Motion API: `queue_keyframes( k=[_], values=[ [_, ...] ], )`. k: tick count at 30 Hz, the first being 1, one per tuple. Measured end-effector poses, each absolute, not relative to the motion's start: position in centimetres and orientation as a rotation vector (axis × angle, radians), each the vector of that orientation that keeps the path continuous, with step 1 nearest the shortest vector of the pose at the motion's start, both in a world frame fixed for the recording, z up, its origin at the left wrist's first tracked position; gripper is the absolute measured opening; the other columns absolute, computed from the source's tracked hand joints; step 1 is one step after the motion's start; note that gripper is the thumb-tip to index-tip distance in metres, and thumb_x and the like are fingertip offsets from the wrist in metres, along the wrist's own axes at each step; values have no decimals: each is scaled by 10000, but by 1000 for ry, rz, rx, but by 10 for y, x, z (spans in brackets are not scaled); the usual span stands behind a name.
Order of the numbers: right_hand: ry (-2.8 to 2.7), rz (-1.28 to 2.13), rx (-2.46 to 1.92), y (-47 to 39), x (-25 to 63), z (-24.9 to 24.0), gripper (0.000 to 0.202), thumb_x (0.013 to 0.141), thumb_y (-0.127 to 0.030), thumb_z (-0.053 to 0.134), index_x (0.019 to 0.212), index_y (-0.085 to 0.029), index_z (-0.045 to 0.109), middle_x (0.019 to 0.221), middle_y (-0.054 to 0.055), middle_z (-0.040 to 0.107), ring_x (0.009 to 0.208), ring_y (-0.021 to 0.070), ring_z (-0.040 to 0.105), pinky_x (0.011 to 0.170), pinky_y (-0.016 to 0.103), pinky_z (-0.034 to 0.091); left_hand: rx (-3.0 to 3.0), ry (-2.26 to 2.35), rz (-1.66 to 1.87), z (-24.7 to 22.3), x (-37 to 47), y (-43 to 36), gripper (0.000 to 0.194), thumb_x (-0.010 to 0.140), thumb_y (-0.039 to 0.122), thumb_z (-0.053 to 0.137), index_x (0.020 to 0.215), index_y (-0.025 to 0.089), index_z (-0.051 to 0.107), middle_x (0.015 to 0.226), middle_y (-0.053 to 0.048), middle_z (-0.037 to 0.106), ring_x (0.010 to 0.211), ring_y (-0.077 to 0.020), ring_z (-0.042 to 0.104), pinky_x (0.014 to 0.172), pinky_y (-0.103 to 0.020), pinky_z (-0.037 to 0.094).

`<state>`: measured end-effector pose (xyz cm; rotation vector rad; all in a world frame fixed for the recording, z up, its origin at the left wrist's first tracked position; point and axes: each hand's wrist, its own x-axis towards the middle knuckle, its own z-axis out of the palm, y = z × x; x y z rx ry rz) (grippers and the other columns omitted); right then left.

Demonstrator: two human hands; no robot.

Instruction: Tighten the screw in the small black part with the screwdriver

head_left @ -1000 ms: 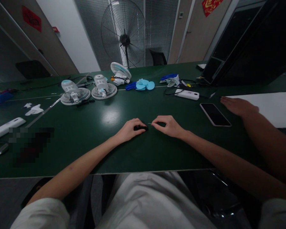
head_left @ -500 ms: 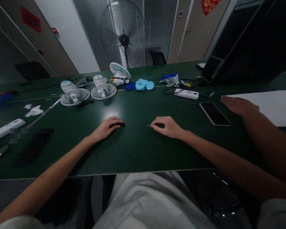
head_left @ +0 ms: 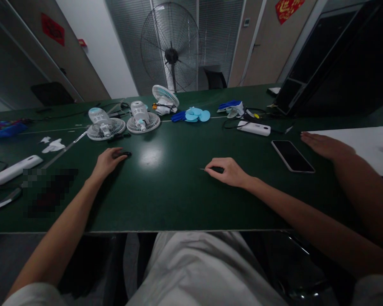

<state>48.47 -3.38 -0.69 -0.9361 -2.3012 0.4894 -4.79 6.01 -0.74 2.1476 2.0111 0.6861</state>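
Note:
My left hand [head_left: 109, 160] is closed around a small black object [head_left: 125, 154] on the green table [head_left: 166, 199], a little in front of two small white fans [head_left: 106, 127] lying face down. Near the middle, my right hand [head_left: 225, 171] pinches a thin, needle-like piece [head_left: 202, 169] that points left. A phone [head_left: 292, 156] lies to the right of my right hand. Further back are light blue fan blades [head_left: 197, 114] beside a blue glove.
Another person's hand [head_left: 327, 145] rests by white paper [head_left: 376, 146] on the right. A white power bank [head_left: 254, 128] and gloves [head_left: 231, 108] lie behind the phone. Another white device [head_left: 15, 169] is at the left. A third small fan [head_left: 165, 100] stands at the back.
My left hand has moved left across the table with the black object, away from my right hand. My right hand keeps its pinch. The view has shifted slightly.

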Motion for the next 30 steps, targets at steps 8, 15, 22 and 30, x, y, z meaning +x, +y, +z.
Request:
queue_keyframes(
  k=[8,15,22,30],
  values=[
    [-2308,484,-926,-34,485,-7,186,1007,-315,634,1078,-213,772,989,53,770,856,196,712,779,334,544,2130,2174,533,-2,-61,55,304,873,431,630,979,179,762,1019,-118,735,936,-299,666,836,-375,504],
    [-2317,502,-926,-33,486,-8,207,1017,-337,626,1104,-212,766,1007,55,761,870,196,710,785,337,550,2244,2296,495,2,-50,46,320,985,399,481,1114,165,658,1060,-151,710,964,-318,667,838,-392,499],
    [-2306,498,-927,-34,484,-5,169,1006,-309,639,1066,-216,767,984,37,759,858,183,704,782,324,531,2070,2107,968,4,-38,47,305,1006,368,553,1169,130,652,1007,-66,732,934,-212,681,887,-312,513],
    [-2320,482,-923,-34,485,-6,174,1008,-304,634,1070,-208,766,989,41,761,846,179,704,770,306,518,2116,1913,1078,1,-30,49,275,967,303,615,1151,126,718,1163,-43,692,1008,-180,649,989,-314,523]
  ],
)
